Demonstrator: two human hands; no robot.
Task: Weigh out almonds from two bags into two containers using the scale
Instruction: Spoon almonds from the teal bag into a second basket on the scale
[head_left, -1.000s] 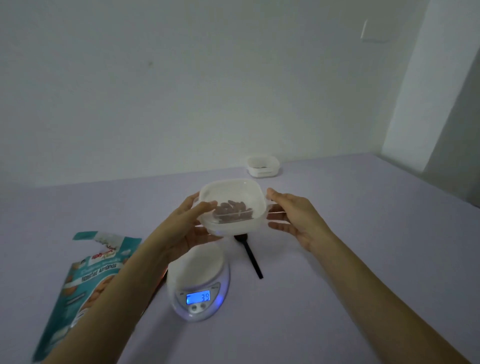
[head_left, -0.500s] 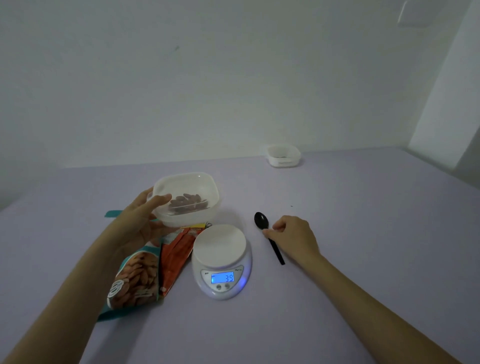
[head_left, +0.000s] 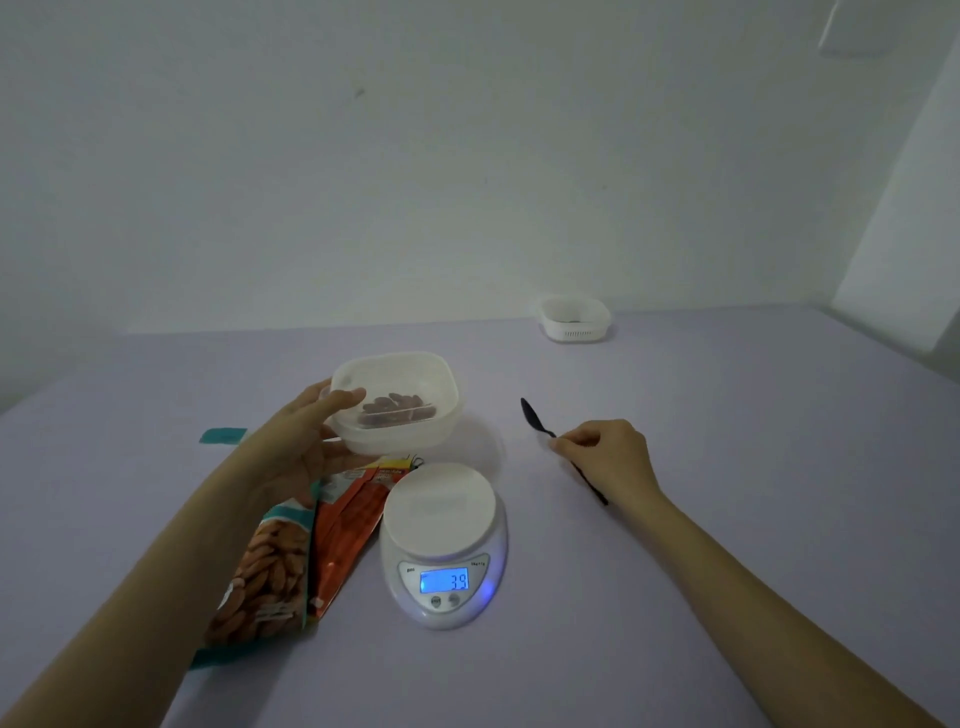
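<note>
One second ago both hands held the container over the scale. Now only the left hand (head_left: 296, 457) holds the container (head_left: 397, 402), with its thumb hooked over the near rim and its fingers under the base. The container is up in the air, behind the scale (head_left: 444, 540) and a little to its left. A small pile of almonds (head_left: 397, 405) lies in the bottom.

The right hand (head_left: 605, 457) has let go and dropped to the tabletop (head_left: 727, 519). Its fingers are curled shut around the black spoon (head_left: 535, 418), pinching the handle. The bowl of the spoon sticks out past the fingers and the tip of the handle pokes out near the wrist.

This likely means the person wants to change how many almonds are in the container, and will use the spoon for that.

The plate of the scale is bare, but its blue screen shows 39.

Two bags lie flat to the left of the scale, partly under the left arm. One is a teal bag (head_left: 260, 577) with almonds pictured on it, and an orange bag (head_left: 348, 525) lies right beside it. A second white container (head_left: 574, 319) sits far back near the wall, well apart from everything else. Nothing blocks the way to the scale.
</note>
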